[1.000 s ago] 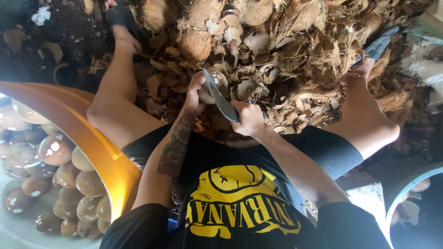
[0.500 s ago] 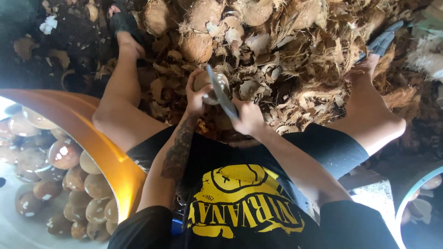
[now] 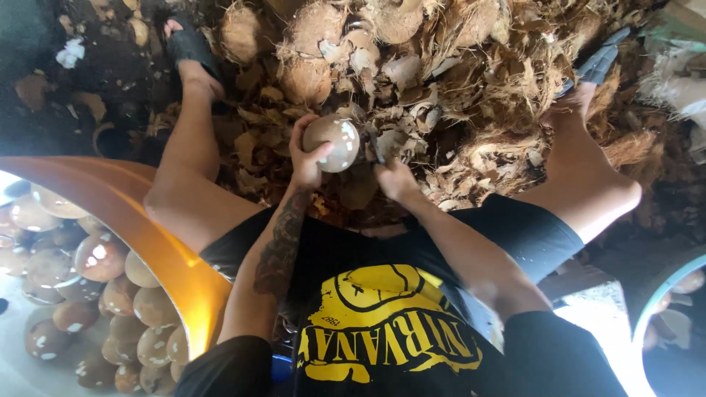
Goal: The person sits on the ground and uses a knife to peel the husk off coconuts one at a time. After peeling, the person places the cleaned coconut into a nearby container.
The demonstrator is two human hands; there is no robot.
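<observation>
Orange tub (image 3: 132, 213) — peeled coconuts (image 3: 95, 257)

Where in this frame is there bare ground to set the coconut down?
Hardly any. Husk pile crowds everything ahead of both hands. The only fairly bare patch is dark ground beyond the orange basin, left of the sandalled foot.

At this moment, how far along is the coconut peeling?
Done: many peeled coconuts fill the orange tub. In hand: the left hand holds a mostly peeled coconut; the right hand has a knife, its blade blurred. Left: unhusked coconuts lie among the husk pile.
</observation>
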